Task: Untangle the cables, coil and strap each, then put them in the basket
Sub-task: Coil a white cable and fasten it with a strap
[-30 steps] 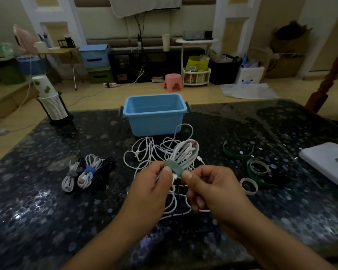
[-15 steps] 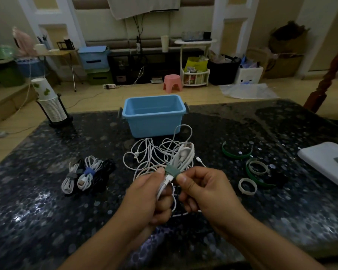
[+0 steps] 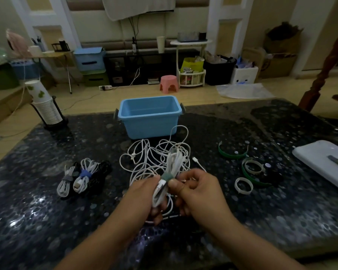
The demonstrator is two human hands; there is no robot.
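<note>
My left hand grips the lower end of a coiled white cable held upright above the table. Around its middle sits a grey-green strap, which my right hand pinches with thumb and fingers. Behind the coil a tangle of loose white cables lies on the dark table. A blue basket stands beyond the tangle with nothing visible inside. At the left lie three strapped coils, white and black.
Loose green and white straps lie at the right of the tangle. A white tray sits at the right table edge. A stack of paper cups in a black holder stands at the back left corner.
Both hands have drawn the coil lower and closer to me, turning it more upright. My left hand's grip has slid down from the strap to the coil's lower end.
</note>
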